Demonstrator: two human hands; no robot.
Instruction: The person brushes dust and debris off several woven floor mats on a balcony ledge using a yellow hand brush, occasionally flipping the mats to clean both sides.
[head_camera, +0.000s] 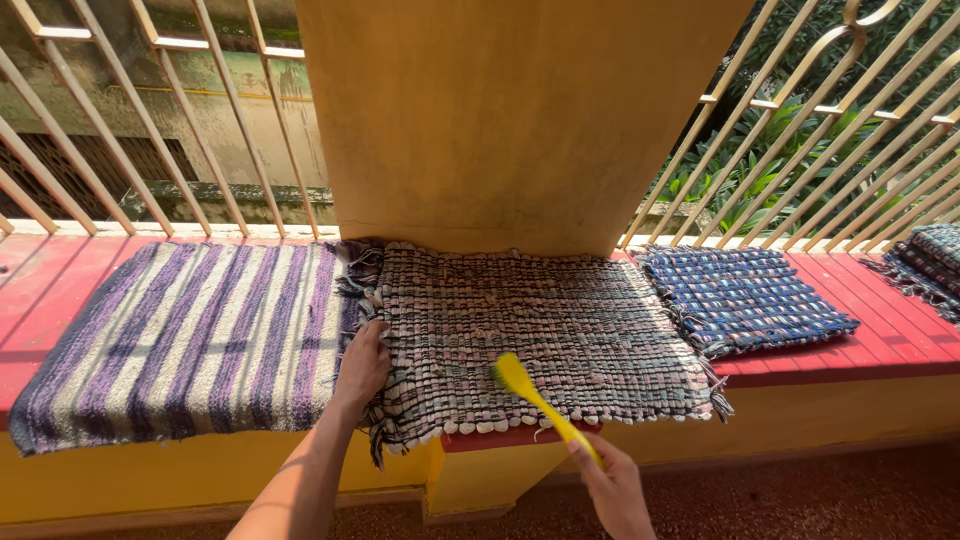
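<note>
A woven mat (540, 330) in grey, pink and dark threads lies on the red ledge (860, 330) in front of a yellow pillar. My left hand (362, 366) presses flat on the mat's left edge, fingers apart. My right hand (612, 485) grips the handle of a yellow brush (535, 397), whose bristled head rests on the mat near its front edge.
A purple and cream striped mat (180, 340) lies to the left, overlapping the woven one. A blue woven mat (745, 297) sits to the right, another mat (930, 262) at the far right. Slanted railings (830, 130) stand behind, beside the yellow pillar (510, 120). Brown floor lies below.
</note>
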